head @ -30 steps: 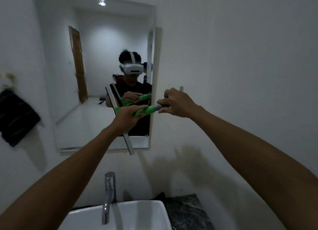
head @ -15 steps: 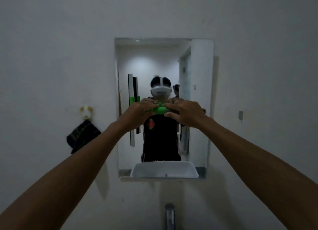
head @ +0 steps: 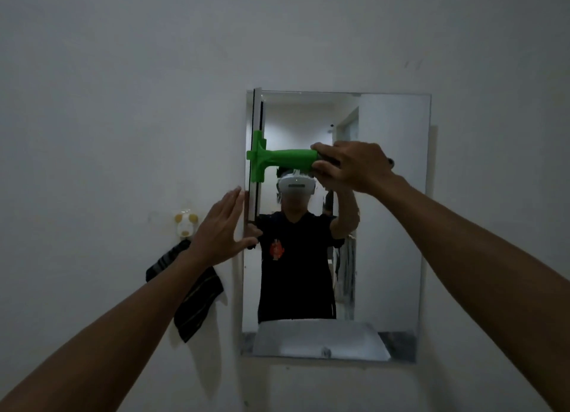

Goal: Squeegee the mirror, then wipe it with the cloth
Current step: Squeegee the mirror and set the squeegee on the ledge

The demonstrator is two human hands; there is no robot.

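My left hand (head: 220, 231) is open, fingers flat by the mirror (head: 388, 226) edge. Right hand (head: 354, 168) grips the green squeegee (head: 283, 160), blade at top-left of glass. Wiping just starting. Cloth (head: 192, 297) hangs below left fingers, not used yet.

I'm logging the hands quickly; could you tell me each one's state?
Left hand: open, flat by the mirror edge.
Right hand: closed on the squeegee.

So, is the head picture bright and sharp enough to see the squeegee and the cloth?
Head view: dim and grainy, wide-angle bend at the edges; the green squeegee in the right hand stands out clearly; the dark cloth loses detail; no glare on the mirror.
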